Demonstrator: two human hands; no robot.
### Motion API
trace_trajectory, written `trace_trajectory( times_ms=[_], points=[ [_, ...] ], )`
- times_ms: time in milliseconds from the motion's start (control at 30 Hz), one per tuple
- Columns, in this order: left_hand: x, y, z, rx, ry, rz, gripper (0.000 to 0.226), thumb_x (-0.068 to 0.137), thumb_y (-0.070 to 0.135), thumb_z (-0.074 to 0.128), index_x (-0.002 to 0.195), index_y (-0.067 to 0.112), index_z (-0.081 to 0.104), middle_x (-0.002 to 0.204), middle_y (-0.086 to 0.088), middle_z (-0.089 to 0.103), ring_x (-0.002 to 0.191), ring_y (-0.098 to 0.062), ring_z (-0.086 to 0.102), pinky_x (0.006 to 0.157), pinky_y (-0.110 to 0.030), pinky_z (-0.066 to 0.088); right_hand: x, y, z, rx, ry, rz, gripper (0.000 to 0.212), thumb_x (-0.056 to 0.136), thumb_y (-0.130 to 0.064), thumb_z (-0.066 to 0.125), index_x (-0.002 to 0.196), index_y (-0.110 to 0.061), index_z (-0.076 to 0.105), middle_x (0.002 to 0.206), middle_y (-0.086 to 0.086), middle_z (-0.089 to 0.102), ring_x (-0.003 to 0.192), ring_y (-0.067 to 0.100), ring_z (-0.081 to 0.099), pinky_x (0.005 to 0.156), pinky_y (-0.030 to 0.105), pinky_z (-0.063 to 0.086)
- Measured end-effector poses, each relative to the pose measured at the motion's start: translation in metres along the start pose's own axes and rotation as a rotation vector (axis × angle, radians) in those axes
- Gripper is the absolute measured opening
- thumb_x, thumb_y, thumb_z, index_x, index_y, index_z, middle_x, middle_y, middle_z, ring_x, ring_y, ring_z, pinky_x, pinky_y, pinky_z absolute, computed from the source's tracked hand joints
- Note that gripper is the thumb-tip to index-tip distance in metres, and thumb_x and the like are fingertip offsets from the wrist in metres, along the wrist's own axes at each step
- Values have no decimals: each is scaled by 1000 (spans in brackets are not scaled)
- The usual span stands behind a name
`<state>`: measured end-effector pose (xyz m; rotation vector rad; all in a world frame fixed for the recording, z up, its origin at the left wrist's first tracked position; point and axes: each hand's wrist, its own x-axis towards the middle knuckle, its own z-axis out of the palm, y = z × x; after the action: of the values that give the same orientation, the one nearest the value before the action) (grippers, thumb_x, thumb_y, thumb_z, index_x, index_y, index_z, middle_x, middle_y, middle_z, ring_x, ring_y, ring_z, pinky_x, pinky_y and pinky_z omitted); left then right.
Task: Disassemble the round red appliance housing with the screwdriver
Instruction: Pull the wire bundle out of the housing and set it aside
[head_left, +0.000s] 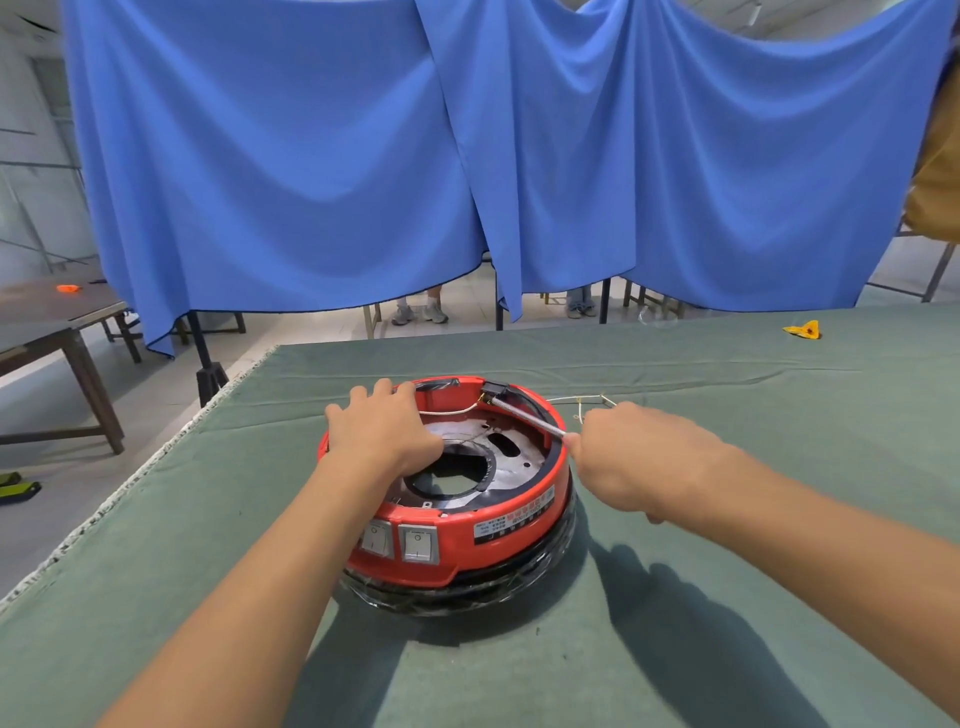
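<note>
The round red appliance housing (498, 540) lies on the green table cloth, open side up, showing a metal plate with a dark central hole. Two white rocker switches face me on its front wall. My left hand (382, 434) rests on the housing's left rim, fingers curled over the far edge. My right hand (631, 457) is closed around the screwdriver handle, which is hidden in the fist. The silver screwdriver shaft (527, 417) slants up and left to a black block (493, 388) on the far rim.
Thin pale wires (582, 401) trail from the housing onto the cloth at the right. A small yellow object (804, 329) lies far right on the table. The table's left edge (156, 457) runs diagonally. Blue curtains hang behind; a brown table stands at the left.
</note>
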<state>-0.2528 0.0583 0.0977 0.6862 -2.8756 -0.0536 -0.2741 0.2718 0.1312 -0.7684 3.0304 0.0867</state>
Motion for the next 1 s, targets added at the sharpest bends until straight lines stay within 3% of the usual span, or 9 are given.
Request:
trace_trajectory(
  times_ms=[333, 600, 1000],
  points=[
    [1, 1, 1, 10, 3, 3, 63, 79, 38, 52, 137, 21, 36, 138, -5, 41, 126, -31, 36, 100, -51, 31, -5, -9, 5, 61, 38, 47, 16, 97, -23, 41, 83, -16, 44, 76, 1, 44, 58, 23, 47, 61, 29, 41],
    [2, 2, 2, 3, 5, 6, 62, 79, 39, 51, 136, 21, 37, 137, -6, 42, 126, -31, 36, 100, -51, 31, -2, -6, 6, 74, 15, 63, 16, 96, -23, 42, 82, -16, 43, 70, 0, 40, 49, 16, 42, 58, 30, 42],
    [0, 0, 3, -1, 4, 7, 64, 78, 39, 51, 137, 21, 36, 137, -5, 41, 126, -31, 35, 100, -51, 31, -6, -13, 5, 73, 24, 71, 32, 97, -21, 42, 66, -18, 35, 67, -1, 41, 52, 19, 45, 60, 29, 41]
  ],
)
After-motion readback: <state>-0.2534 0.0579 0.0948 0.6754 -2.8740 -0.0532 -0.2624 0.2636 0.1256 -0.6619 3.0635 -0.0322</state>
